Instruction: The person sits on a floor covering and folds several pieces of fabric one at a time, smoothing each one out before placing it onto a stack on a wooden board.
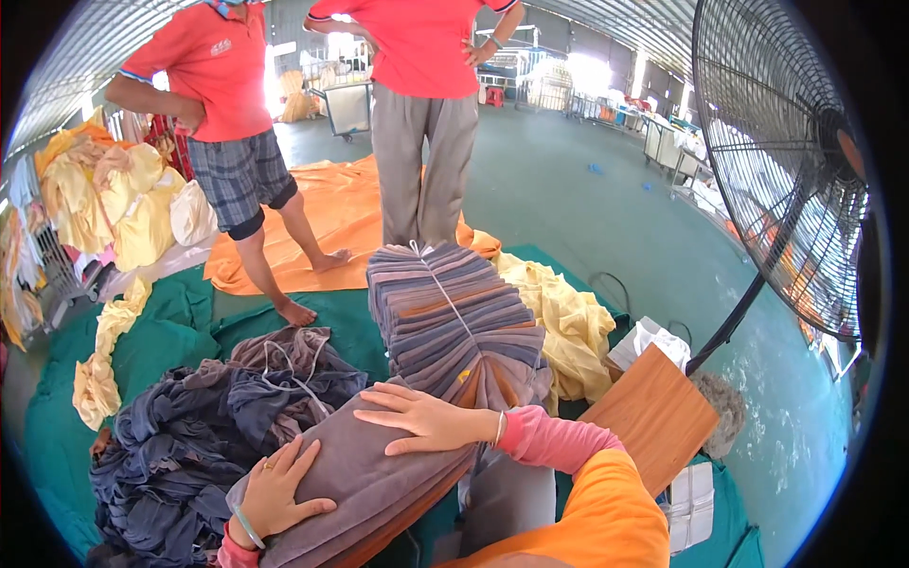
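Both my hands rest flat on a stack of folded grey-mauve cloths [348, 461] in front of me, fingers spread. My left hand [280, 490], with a ring and a bangle, presses near the stack's left end. Toward the far end lies my right hand [426, 422], a thin bangle at its wrist. Beyond it stands a thick bundle of folded grey, mauve and brown cloths [454, 319], tied with a white cord [451, 295]. To the left is a heap of crumpled dark blue and mauve cloth [184, 426], with a loose pale cord [291, 376] on top.
Two people [213, 85] in red shirts stand on an orange sheet [341, 192] ahead. At right are a standing fan [788, 156], a wooden board [653, 419] and a tied white package [690, 505]. Yellow cloth [568, 319] lies beside the bundle. Green sheeting [64, 426] covers the floor.
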Demonstrator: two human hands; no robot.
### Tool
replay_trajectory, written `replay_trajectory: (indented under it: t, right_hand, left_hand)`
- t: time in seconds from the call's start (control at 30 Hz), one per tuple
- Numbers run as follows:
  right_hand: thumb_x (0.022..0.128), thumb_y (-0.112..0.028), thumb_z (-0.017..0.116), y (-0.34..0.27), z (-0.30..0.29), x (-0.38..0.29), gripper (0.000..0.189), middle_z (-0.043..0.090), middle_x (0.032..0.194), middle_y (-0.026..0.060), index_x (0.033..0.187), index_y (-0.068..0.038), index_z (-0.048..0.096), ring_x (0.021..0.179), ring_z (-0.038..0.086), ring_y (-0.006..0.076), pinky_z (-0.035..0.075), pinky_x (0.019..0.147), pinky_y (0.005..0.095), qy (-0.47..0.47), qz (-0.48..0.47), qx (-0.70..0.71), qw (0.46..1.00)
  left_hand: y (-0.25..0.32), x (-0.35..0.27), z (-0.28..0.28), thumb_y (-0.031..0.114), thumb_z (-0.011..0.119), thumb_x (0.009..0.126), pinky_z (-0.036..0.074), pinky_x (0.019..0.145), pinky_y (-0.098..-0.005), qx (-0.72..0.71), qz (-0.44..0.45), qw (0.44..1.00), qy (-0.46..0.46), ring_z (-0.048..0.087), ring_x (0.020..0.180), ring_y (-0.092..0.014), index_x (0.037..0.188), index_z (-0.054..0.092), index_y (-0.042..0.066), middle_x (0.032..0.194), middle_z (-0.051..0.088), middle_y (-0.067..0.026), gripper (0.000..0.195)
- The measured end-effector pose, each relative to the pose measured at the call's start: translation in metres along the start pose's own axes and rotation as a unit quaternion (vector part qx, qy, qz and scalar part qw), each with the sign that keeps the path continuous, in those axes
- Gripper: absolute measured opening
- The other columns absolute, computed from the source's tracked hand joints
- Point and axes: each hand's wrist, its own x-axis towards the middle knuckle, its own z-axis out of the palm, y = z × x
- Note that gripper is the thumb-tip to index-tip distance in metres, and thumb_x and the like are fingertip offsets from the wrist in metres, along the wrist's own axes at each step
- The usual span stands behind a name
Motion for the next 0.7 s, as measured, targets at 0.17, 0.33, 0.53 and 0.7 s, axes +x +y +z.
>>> replay_trajectory:
  t: [0.17, 0.33, 0.53, 0.7]
  right_hand:
    - [0.09, -0.047, 0.044, 0.004, -0.002, 0.004, 0.06, 0.028, 0.141, 0.0193, 0.138, -0.013, 0.035, 0.132, 0.024, 0.0372, 0.021, 0.108, 0.0432, -0.003, 0.003, 0.028, 1.0]
    - [0.089, -0.045, 0.046, 0.004, -0.001, 0.003, 0.059, 0.029, 0.141, 0.0192, 0.137, -0.013, 0.036, 0.131, 0.026, 0.0367, 0.022, 0.107, 0.0432, 0.0, 0.006, 0.026, 1.0]
    - [0.089, -0.045, 0.046, 0.003, -0.007, 0.005, 0.057, 0.03, 0.141, 0.0183, 0.136, -0.013, 0.038, 0.131, 0.026, 0.036, 0.023, 0.107, 0.043, -0.007, 0.004, 0.036, 0.999]
    - [0.089, -0.043, 0.049, 0.002, -0.007, 0.006, 0.057, 0.031, 0.14, 0.0182, 0.136, -0.014, 0.038, 0.131, 0.027, 0.0352, 0.023, 0.107, 0.0432, 0.002, -0.002, 0.024, 1.0]
  left_hand:
    - [-0.007, 0.001, 0.003, 0.061, 0.061, 0.07, 0.032, 0.098, -0.0406, -0.024, 0.026, 0.999, 0.04, 0.043, 0.12, -0.035, 0.132, 0.044, 0.01, 0.133, 0.041, -0.0219, 0.082]
    - [-0.009, 0.002, 0.003, 0.058, 0.063, 0.069, 0.033, 0.097, -0.0406, -0.016, 0.036, 0.998, 0.051, 0.045, 0.118, -0.035, 0.131, 0.046, 0.009, 0.131, 0.043, -0.0224, 0.081]
    - [-0.006, 0.0, 0.0, 0.057, 0.063, 0.07, 0.034, 0.096, -0.0407, -0.015, 0.041, 0.997, 0.062, 0.046, 0.117, -0.034, 0.13, 0.046, 0.008, 0.131, 0.043, -0.0218, 0.08]
    - [-0.003, 0.0, -0.003, 0.058, 0.063, 0.07, 0.034, 0.096, -0.0406, -0.015, 0.038, 0.998, 0.054, 0.045, 0.118, -0.033, 0.13, 0.046, 0.008, 0.132, 0.042, -0.0217, 0.079]
